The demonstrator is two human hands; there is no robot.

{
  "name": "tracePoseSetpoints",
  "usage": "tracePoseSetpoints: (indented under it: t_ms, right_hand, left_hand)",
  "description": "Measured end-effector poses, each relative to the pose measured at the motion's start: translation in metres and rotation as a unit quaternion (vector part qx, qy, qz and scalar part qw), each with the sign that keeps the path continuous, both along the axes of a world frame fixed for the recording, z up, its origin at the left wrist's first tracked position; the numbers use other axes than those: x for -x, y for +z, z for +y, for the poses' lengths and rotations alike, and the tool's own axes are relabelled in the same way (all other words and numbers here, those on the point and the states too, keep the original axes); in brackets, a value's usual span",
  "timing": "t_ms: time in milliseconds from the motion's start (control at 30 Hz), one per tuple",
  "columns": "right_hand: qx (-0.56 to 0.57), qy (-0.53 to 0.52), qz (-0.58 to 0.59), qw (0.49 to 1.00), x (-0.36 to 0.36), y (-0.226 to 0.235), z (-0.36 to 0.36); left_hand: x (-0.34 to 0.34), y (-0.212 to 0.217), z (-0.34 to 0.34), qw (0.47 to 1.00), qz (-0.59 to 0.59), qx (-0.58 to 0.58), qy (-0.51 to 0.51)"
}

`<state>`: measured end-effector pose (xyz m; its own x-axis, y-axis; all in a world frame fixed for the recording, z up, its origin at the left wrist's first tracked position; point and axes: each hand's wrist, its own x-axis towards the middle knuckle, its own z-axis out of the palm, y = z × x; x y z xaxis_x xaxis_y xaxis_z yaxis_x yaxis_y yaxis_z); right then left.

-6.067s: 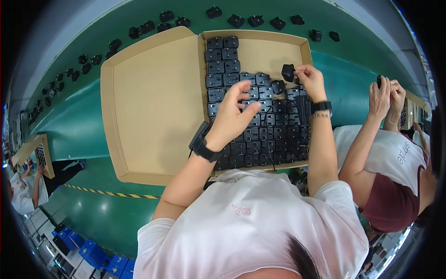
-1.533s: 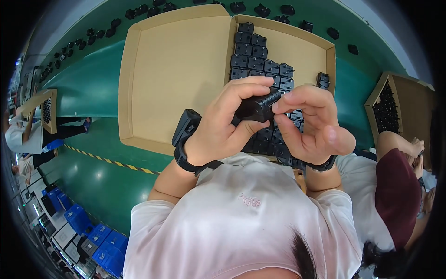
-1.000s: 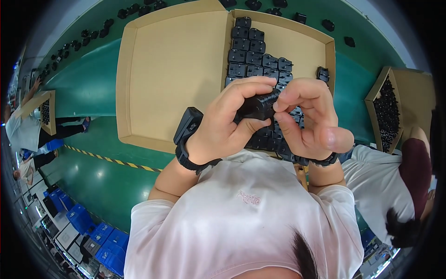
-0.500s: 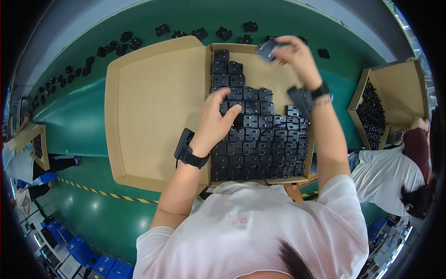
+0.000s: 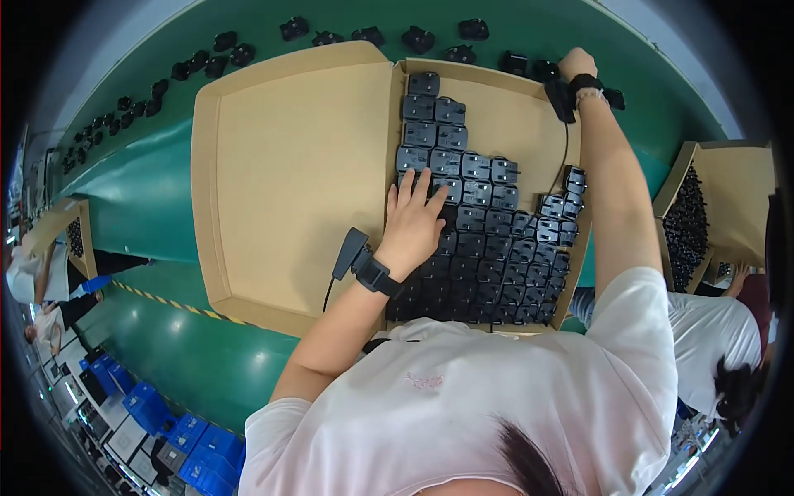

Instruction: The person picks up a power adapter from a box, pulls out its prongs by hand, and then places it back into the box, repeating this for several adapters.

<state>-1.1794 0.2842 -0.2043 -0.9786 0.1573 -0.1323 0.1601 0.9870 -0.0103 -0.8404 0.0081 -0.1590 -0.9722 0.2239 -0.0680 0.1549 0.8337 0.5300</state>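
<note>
My left hand (image 5: 411, 227) lies spread over rows of black plug adapters (image 5: 471, 219) with metal pins, packed in an open cardboard box (image 5: 513, 112). Its fingertips rest on or just above the adapters, and nothing is held in it. Beyond the box's far right edge, my right hand (image 5: 578, 64) is curled over the green surface. A black plug adapter (image 5: 544, 70) lies close to its left side. Whatever the right fingers hold is hidden behind the hand. Black devices on straps are on both wrists; a cable hangs from the right one into the box.
The box's open lid (image 5: 294, 178) spreads to the left. Loose adapters (image 5: 418, 39) are scattered along the green surface (image 5: 141, 194) beyond the box. At right stands another box (image 5: 674, 194) full of black parts, with a person beside it. Blue bins (image 5: 211, 463) stand lower left.
My right hand has moved away and right, from above the box with an adapter to beyond its far edge. My left hand has flattened over the adapters. The view has shifted slightly.
</note>
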Motion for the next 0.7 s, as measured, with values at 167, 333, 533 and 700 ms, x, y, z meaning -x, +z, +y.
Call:
tracePoseSetpoints:
  t_ms: [167,333,533,700]
  right_hand:
    - [0.291,0.280,0.076,0.912,-0.107,0.063,-0.084]
    - [0.231,0.267,-0.089,0.931,-0.159,0.022,-0.128]
    - [0.342,0.270,0.063,0.898,-0.176,0.105,-0.130]
    - [0.270,0.460,0.198,0.823,-0.261,0.173,-0.114]
  left_hand:
    - [-0.006,-0.006,0.006,1.000,-0.010,-0.016,0.006]
    - [0.006,-0.017,0.009,0.998,0.040,-0.013,-0.041]
    - [0.022,-0.003,-0.023,0.940,-0.066,-0.313,0.116]
    - [0.034,0.089,-0.017,0.773,-0.219,-0.584,0.118]
